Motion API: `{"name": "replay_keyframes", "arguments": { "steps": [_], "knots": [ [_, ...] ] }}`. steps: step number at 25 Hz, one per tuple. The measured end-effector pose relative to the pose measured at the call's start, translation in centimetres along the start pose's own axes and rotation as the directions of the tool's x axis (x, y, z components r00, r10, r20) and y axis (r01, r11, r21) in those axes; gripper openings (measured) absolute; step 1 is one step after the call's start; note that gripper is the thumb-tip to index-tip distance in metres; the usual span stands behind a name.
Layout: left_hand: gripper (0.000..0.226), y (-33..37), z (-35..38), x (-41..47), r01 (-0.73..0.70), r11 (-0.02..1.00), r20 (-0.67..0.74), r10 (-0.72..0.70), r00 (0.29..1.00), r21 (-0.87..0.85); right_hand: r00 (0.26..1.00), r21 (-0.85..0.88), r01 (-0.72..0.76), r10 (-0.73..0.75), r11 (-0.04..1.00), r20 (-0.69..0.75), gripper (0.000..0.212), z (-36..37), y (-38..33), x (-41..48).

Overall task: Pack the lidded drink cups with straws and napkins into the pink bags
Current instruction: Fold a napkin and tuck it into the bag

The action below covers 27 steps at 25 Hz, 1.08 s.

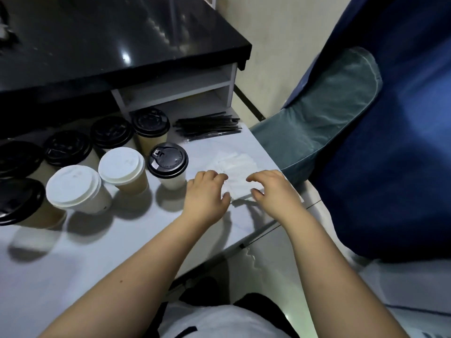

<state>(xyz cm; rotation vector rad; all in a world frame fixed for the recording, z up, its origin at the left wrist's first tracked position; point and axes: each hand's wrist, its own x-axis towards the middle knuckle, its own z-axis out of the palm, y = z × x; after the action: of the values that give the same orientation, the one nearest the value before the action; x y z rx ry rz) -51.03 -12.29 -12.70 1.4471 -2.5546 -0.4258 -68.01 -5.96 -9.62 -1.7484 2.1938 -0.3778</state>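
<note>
Near the tabletop (73, 252) edge, left hand (206, 192) and right hand (272, 191) curl fingers (220, 177) over loose napkins (238, 165), pinch unclear; several could lift together or slide off

Black countertop (97, 45) is reflecting glossy highlights. Pale table (73, 264) is looking smooth, faintly sheened. Cups (133, 185) are showing matt paper walls under smooth plastic lids (168, 160). Napkins (240, 164) are reading as soft white paper. Straws (207, 129) are gleaming like black plastic.
</note>
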Motion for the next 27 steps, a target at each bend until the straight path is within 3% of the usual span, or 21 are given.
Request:
{"name": "replay_keyframes", "arguments": {
  "steps": [4,8,12,17,21,25,27],
  "knots": [
    [0.045,1.1,1.7,1.2,0.064,0.998,0.034,-0.065,0.997,0.023,0.992,0.014,0.074,-0.075,0.997,0.099,0.031,0.7,1.3,4.7],
    [0.037,0.9,2.3,3.1,0.228,0.973,-0.033,-0.227,0.973,0.023,0.963,-0.042,0.211,-0.200,0.977,0.182,0.038,0.8,2.7,9.3],
    [0.038,2.0,2.6,4.5,0.466,0.884,-0.075,-0.467,0.881,-0.038,0.866,-0.078,0.395,-0.342,0.916,0.363,0.044,1.0,3.4,12.6],
    [0.038,4.1,3.0,4.0,0.650,0.748,-0.147,-0.664,0.733,-0.133,0.755,0.023,0.574,-0.539,0.819,0.372,0.022,1.7,4.4,13.4],
    [0.036,5.9,3.0,3.1,0.680,0.713,-0.214,-0.700,0.681,-0.171,0.717,0.050,0.609,-0.577,0.791,0.391,0.009,1.5,5.1,13.2],
    [0.038,6.3,1.8,1.9,0.687,0.719,-0.272,-0.685,0.676,-0.104,0.701,0.231,0.518,-0.563,0.824,0.438,0.012,-0.4,5.0,13.6],
    [0.039,5.8,0.9,1.0,0.707,0.702,-0.315,-0.692,0.649,-0.087,0.656,0.313,0.522,-0.608,0.793,0.446,0.012,-1.3,4.4,14.1]
  ]
}}
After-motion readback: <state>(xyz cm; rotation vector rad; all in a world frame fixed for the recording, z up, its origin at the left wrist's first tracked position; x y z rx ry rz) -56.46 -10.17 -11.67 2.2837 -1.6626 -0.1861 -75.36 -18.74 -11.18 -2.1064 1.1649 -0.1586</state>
